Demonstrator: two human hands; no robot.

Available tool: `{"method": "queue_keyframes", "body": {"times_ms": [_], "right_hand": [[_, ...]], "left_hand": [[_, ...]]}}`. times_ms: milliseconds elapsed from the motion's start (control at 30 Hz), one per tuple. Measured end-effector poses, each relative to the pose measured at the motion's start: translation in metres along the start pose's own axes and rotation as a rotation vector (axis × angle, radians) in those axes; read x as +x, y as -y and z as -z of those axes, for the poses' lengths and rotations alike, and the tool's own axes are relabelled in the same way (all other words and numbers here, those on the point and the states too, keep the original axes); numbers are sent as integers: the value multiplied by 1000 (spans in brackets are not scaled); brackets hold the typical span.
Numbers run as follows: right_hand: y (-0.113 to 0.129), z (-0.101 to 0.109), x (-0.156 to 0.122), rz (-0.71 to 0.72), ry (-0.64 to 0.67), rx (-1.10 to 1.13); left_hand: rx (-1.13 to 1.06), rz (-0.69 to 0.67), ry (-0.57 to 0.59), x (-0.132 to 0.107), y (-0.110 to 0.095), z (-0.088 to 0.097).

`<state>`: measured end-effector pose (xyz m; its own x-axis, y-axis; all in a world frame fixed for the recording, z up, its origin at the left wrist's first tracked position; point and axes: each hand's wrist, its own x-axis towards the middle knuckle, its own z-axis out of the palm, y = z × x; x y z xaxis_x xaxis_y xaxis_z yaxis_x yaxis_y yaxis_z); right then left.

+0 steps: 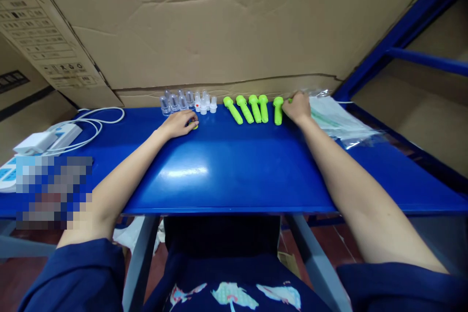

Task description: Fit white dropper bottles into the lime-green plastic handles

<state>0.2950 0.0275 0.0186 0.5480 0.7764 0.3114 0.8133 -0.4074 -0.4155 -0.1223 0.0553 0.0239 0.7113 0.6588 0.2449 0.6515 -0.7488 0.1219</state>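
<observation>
With left hand (179,124) holding yellow piece (196,127), right hand (297,106) gripping green part (290,101) beside lined-up lime-green plastic handles (255,108), clear plastic domes (183,102) leftward still unattached.

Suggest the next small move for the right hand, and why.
Probably have the right hand lift the green piece at its fingers slightly into view: the hand mostly hides it, while five green handles lie uncovered alongside. The left hand can wait at the small yellow thing.
</observation>
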Motion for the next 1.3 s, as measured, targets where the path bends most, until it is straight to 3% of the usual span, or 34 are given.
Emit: {"method": "queue_keyframes", "body": {"times_ms": [233, 433, 667, 767, 933, 1133, 1300], "right_hand": [[-7, 2, -4, -44, 18, -60], [-17, -2, -1, -65, 103, -26], [10, 19, -11, 33, -107, 103], [28, 21, -21, 126, -140, 140], [55, 19, -47, 326, -132, 179], [79, 19, -87, 569, 45, 111], [91, 11, -107, 799, 201, 97]], "left_hand": [[46, -104, -15, -3, 2, -2], [84, -90, -2, -1, 2, -6], [-20, 99, -256, 1, -14, -10], [-102, 162, -340, 3, -17, -14], [-320, 156, -448, 5, -22, -25], [-750, 195, -483, 8, -44, -34], [-909, 153, -424, 10, -64, -31]]}}
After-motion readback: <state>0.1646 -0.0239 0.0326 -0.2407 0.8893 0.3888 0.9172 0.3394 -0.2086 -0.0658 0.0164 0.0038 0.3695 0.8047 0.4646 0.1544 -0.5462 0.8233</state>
